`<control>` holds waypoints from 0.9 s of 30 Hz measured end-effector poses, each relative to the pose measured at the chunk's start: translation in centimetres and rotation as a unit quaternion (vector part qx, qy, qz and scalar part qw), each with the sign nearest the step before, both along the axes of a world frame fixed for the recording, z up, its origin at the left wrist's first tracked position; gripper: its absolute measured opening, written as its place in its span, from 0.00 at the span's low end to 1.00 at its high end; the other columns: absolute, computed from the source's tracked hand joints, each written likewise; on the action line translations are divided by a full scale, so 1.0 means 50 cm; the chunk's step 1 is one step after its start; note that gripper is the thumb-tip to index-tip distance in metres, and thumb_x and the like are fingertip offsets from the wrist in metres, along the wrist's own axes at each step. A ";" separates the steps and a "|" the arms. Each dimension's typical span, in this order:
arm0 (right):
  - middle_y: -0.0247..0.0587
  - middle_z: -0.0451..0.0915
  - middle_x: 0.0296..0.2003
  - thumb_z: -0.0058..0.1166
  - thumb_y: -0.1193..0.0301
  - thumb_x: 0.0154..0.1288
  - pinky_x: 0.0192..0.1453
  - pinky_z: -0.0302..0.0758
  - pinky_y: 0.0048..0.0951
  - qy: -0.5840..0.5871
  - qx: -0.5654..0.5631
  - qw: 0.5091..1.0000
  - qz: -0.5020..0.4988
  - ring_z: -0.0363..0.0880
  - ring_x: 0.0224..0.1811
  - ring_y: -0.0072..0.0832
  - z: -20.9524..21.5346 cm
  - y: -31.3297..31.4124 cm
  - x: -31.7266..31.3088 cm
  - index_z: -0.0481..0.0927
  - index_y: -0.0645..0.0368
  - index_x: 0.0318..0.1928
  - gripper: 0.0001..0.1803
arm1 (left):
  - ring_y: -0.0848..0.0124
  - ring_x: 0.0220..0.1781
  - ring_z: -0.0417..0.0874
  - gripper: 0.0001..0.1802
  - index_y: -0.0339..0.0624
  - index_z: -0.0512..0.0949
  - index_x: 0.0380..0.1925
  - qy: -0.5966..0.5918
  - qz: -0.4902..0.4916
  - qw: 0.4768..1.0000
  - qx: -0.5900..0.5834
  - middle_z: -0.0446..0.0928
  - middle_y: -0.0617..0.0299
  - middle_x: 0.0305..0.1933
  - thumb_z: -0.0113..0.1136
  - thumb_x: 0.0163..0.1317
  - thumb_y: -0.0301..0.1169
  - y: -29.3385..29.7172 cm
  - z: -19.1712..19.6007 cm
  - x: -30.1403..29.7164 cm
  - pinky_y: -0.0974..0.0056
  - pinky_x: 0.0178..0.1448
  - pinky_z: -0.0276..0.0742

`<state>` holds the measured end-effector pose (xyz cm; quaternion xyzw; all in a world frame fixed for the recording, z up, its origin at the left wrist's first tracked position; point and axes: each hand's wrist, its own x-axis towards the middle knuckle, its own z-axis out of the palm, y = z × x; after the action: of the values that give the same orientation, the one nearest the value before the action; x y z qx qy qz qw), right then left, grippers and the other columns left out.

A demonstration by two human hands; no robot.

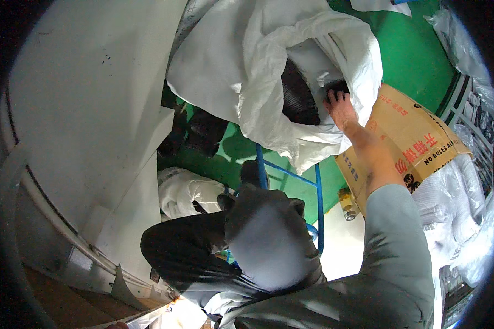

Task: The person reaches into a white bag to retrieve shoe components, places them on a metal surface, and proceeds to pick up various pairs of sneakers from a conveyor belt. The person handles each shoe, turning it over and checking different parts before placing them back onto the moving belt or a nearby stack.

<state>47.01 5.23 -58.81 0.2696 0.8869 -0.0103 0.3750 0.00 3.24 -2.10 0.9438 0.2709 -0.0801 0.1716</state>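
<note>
My right hand [341, 109] reaches through the mouth of a large white sack [258, 71]. Its fingers bend down over something dark inside, and their tips are lost in shadow, so what they grip cannot be made out. Beside the hand, within the sack, lies a black ribbed piece [300, 96]. The sack's rim is folded outward around my wrist. Only a sliver of skin, apparently my left hand [117, 325], shows at the bottom edge on the left; its fingers are hidden.
Right of the sack leans an opened cardboard box [406, 142], with clear plastic wrapping [455, 203] near it. A blue metal frame [319, 203] stands by my knees. A big pale panel [93, 109] fills the left. Black pieces [206, 131] and a smaller white bag [186, 189] lie on the green floor.
</note>
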 end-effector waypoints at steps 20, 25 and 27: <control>0.46 0.72 0.61 0.58 0.56 0.65 0.68 0.63 0.57 -0.051 -0.053 0.994 -0.080 0.69 0.64 0.49 -0.061 0.026 -0.018 0.76 0.45 0.66 0.29 | 0.60 0.39 0.87 0.08 0.44 0.85 0.25 0.008 0.002 1.000 -0.005 0.83 0.57 0.25 0.58 0.54 0.33 0.011 0.000 -0.019 0.50 0.58 0.73; 0.56 0.75 0.56 0.72 0.63 0.48 0.67 0.71 0.48 0.271 -0.012 0.919 -0.286 0.75 0.59 0.53 0.073 0.175 -0.021 0.76 0.53 0.63 0.38 | 0.59 0.39 0.87 0.09 0.44 0.84 0.25 0.016 0.023 1.000 0.010 0.83 0.57 0.25 0.57 0.55 0.33 -0.003 0.022 -0.013 0.49 0.59 0.73; 0.57 0.77 0.51 0.78 0.65 0.44 0.63 0.76 0.44 0.405 -0.020 0.798 -0.446 0.78 0.54 0.54 0.156 0.229 -0.053 0.75 0.57 0.64 0.43 | 0.59 0.39 0.87 0.09 0.44 0.84 0.25 0.019 0.033 0.999 0.017 0.83 0.57 0.25 0.57 0.55 0.33 -0.011 0.027 -0.009 0.49 0.59 0.72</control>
<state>44.36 16.67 -50.99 0.5991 0.7389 -0.3028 -0.0590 -0.45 2.68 -0.76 0.9355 0.3062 -0.0879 0.1525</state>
